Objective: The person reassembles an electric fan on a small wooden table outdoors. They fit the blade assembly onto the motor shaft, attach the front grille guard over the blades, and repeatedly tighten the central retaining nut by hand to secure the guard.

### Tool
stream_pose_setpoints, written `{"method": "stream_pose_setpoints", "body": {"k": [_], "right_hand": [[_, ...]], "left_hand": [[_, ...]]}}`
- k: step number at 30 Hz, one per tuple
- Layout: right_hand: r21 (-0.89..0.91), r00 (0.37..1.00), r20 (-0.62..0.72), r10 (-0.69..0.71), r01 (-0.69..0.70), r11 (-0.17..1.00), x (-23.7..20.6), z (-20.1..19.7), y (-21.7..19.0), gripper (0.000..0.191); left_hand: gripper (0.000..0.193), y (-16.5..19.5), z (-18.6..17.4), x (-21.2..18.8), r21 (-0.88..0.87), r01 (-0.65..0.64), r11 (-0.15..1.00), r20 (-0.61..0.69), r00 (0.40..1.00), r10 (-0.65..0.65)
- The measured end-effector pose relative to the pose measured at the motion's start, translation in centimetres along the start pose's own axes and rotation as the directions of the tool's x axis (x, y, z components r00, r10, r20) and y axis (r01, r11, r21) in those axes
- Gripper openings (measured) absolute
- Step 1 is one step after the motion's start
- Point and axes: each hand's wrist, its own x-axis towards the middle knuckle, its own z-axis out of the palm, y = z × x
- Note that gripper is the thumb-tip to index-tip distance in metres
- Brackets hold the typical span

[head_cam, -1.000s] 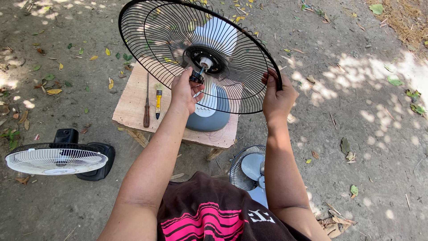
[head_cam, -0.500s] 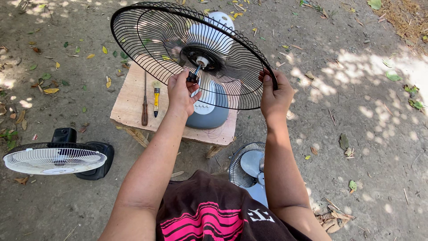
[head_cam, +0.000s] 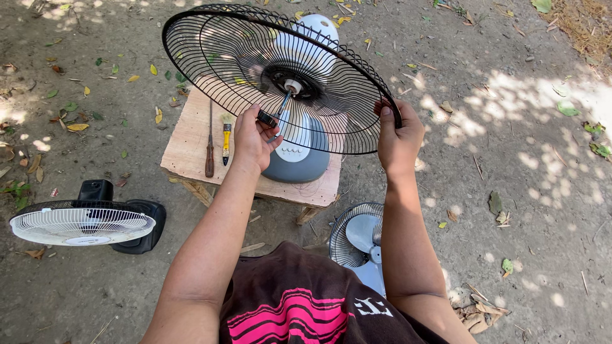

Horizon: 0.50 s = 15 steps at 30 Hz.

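The right hand (head_cam: 398, 137) pinches the rim of the tilted grille (head_cam: 255, 57), its face turned up-left, while the left hand (head_cam: 252, 137) closes on the shaft (head_cam: 282, 103) above the bench (head_cam: 188, 140).

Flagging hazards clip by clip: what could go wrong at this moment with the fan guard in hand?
The right hand grips the black wire guard by its rim alone, so the tilted guard could twist or slip. The left hand pinches a small dark piece on the motor shaft; dropped, it might vanish among leaves. The fan sits near the wooden table edge.
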Motion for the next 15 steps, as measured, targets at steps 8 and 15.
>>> {"method": "stream_pose_setpoints", "body": {"k": [8, 15], "right_hand": [[0.186, 0.955, -0.055, 0.293, -0.279, 0.942, 0.1, 0.4, -0.7, 0.016], [0.17, 0.989, -0.149, 0.022, 0.004, 0.985, -0.7, 2.1, 1.8, 0.017]], "left_hand": [[0.023, -0.5, -0.1, 0.8, -0.054, -0.034, 0.998, 0.091, 0.995, 0.039], [0.021, -0.3, 0.8, 1.1, -0.009, -0.05, 0.999, 0.239, 0.97, 0.05]]}}
